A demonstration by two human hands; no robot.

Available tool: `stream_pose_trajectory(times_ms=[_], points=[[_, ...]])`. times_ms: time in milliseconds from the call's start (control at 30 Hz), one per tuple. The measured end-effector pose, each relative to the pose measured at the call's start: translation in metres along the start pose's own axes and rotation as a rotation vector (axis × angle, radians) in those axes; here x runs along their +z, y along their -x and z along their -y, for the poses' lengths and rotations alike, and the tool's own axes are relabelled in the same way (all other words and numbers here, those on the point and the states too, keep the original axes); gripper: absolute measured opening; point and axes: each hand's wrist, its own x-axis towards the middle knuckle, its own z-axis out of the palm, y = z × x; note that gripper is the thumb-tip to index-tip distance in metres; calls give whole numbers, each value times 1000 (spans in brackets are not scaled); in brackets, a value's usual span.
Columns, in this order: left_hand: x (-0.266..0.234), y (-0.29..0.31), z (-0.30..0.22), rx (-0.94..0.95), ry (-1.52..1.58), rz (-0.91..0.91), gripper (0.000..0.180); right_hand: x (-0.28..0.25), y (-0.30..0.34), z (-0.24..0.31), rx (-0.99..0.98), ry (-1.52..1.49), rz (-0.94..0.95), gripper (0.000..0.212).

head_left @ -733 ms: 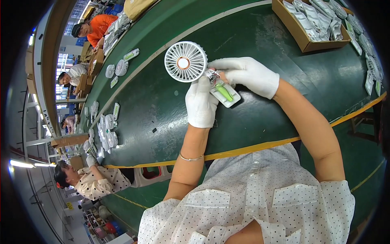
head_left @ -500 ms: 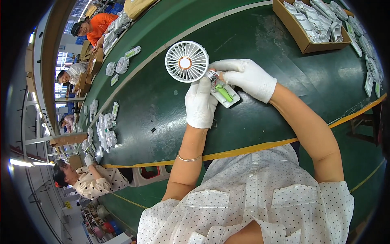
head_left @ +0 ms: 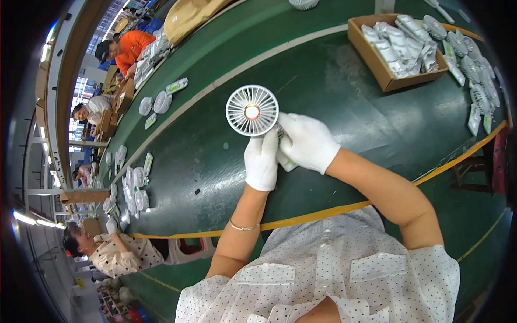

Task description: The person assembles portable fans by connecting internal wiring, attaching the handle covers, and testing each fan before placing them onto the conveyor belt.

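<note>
A small white handheld fan (head_left: 252,111) with a round grille and an orange-ringed centre is up in front of me, over the green table. My left hand (head_left: 262,161), in a white glove, is closed around it just below the grille. My right hand (head_left: 311,142), gloved too, is closed on the fan's neck area and covers most of it. Between the gloves a bit of the white handle (head_left: 287,161) shows. What the right fingertips grip exactly is hidden.
A cardboard box (head_left: 396,85) of wrapped silvery-white parts stands at far right, with several fans (head_left: 478,96) beside it. More fans (head_left: 137,188) lie along the left. A yellow-edged table border (head_left: 318,216) runs before me. Co-workers (head_left: 126,248) sit at the left.
My right hand has shifted in over the handle, so its green part no longer shows. Both hands and the fan sit slightly lower in view, and the whole view has turned a little.
</note>
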Motion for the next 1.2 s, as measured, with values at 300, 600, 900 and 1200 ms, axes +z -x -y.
stream_pose_trajectory(times_ms=[300, 600, 900, 1200], points=[[-7, -12, 1, -416, 747, 55, 33, -46, -16, -8, 103, -152, -69, 31], [-19, -19, 5, -455, 942, 169, 34, -171, -57, -67, 41, 614, -472, 34], [-23, -19, 19, -446, 1215, 198, 41, -216, -63, -116, 404, 997, -384, 54], [-27, -21, 8, -394, 1099, 98, 43, -115, -42, -32, 263, -180, -325, 34]])
